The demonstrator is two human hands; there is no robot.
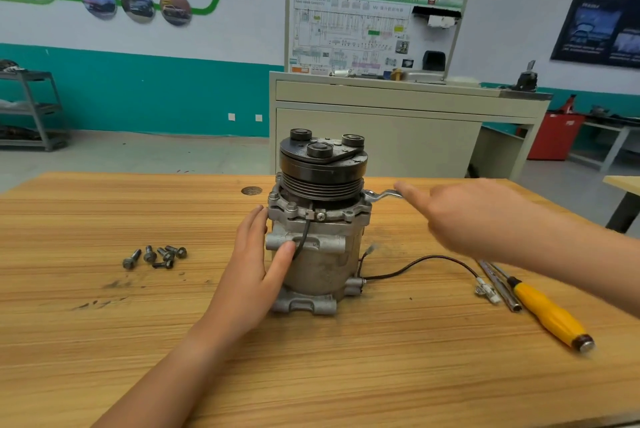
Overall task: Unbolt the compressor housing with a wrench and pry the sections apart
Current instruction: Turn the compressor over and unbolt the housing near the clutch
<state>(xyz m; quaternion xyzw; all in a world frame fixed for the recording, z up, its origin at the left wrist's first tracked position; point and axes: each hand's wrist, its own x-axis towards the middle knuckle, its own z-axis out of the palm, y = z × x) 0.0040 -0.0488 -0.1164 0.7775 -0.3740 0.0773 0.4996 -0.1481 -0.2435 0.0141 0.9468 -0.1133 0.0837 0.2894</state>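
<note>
Bolts, five; compressor, one; wrench, one.

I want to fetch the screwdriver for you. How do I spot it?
Find the compressor standing on the wooden table. To its right, past the black wire, two long tools lie side by side. The screwdriver has a fat yellow handle; the rod beside it is bare grey metal.

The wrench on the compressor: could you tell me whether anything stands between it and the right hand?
Nothing visible does. The right hand reaches the wrench handle with an outstretched finger; the left hand braces the compressor.
</note>
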